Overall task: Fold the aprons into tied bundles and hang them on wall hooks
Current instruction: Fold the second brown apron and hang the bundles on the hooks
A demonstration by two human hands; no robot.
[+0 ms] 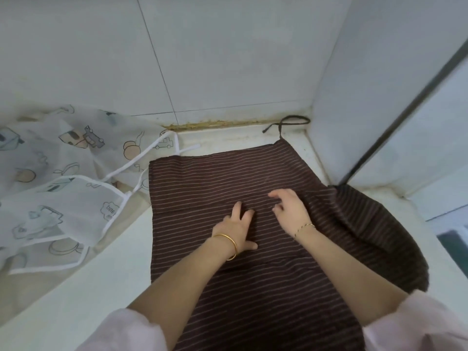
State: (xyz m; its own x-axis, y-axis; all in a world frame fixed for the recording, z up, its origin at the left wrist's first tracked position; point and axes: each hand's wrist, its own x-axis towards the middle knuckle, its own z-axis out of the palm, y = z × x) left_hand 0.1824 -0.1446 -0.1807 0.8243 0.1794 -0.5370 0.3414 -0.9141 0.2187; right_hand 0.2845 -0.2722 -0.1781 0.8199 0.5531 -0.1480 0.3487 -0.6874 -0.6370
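White tiled ledge (106, 262), flat pinstriped brown apron (253, 178), soft folds

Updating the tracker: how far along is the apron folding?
Early. Done: striped apron spread flat on the counter. In hand: left hand and right hand rest on its middle. Left: no bundle tied, printed apron lies crumpled, neither hung.

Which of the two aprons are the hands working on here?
The dark brown striped apron, lying flat with the left hand and right hand on it. The white cartoon-print apron sits crumpled to its left, untouched.
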